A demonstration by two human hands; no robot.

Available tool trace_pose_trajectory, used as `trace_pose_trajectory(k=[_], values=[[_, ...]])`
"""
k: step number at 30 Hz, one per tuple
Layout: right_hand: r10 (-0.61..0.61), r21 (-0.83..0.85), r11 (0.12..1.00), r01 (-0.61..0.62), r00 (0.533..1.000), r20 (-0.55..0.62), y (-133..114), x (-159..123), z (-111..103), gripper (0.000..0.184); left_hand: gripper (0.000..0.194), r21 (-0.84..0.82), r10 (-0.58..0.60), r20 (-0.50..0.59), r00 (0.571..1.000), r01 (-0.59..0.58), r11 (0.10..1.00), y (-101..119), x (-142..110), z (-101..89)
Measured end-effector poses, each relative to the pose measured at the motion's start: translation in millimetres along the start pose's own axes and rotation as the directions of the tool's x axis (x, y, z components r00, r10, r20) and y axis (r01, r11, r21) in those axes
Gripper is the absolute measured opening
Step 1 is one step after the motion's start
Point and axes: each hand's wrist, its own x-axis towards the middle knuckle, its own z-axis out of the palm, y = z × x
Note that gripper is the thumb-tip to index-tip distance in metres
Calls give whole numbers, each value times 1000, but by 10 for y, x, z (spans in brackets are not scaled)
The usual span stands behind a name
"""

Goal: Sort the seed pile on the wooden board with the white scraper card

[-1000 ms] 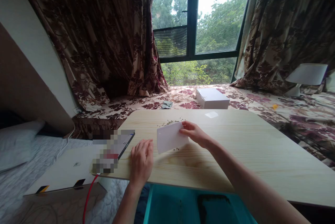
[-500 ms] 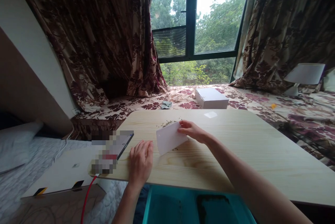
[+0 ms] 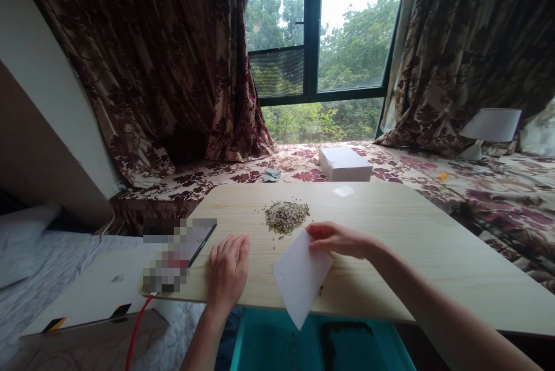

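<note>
My right hand [image 3: 340,239] pinches a thin white card [image 3: 300,278] by its upper edge. The card tilts over the table's near edge, its lower corner pointing down above the turquoise container [image 3: 264,339]. Just beyond the card lies a loose pile of small green and whitish grains [image 3: 286,216], with a few dark grains near the card's right side. My left hand [image 3: 229,270] rests on the light wooden table [image 3: 390,238], fingers laid flat, holding nothing. The container sits below the table edge; dark grains line its right compartment, and the card hides part of its rim.
Left of my left hand lies a tablet-like device [image 3: 202,241], partly blurred out, with a red cable [image 3: 137,325]. A small white piece [image 3: 343,190] is at the table's far edge. Beyond stand a white box [image 3: 346,164], a grey cloth [image 3: 272,174] and a lamp [image 3: 492,125].
My right hand has drawn the card from beside the pile towards me, over the near edge, turning its corner down. The grain pile now shows fully. My left hand stays on the table.
</note>
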Motion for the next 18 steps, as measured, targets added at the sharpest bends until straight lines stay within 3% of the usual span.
trace_pose_trajectory(k=[8, 10, 12, 13, 15, 17, 18], values=[[32, -20, 999, -31, 996, 83, -86, -533, 102, 32, 36, 27, 2, -3, 1000, -2, 1000, -2, -6, 12], [-12, -19, 1000, 12, 1000, -10, -106, -548, 55, 32, 36, 33, 6, 2, 1000, -6, 999, 2, -3, 6], [-92, -17, 996, 91, 970, -225, -89, -492, -41, 33, 36, 36, 13, 9, 1000, -13, 999, 12, 0, -2], [-136, -24, 990, 137, 920, -366, -66, -441, -102, 34, 35, 38, 18, 14, 1000, -18, 999, 21, 1, -6], [-179, -26, 977, 210, 754, -632, -1, -313, -232, 36, 32, 50, 31, 27, 999, -32, 998, 41, 2, -14], [-182, -53, 971, 235, 572, -800, 77, -183, -344, 35, 28, 69, 47, 39, 998, -50, 996, 59, 1, -19], [-181, -69, 970, 232, 505, -844, 116, -129, -386, 34, 26, 80, 54, 44, 998, -58, 995, 66, 0, -20]])
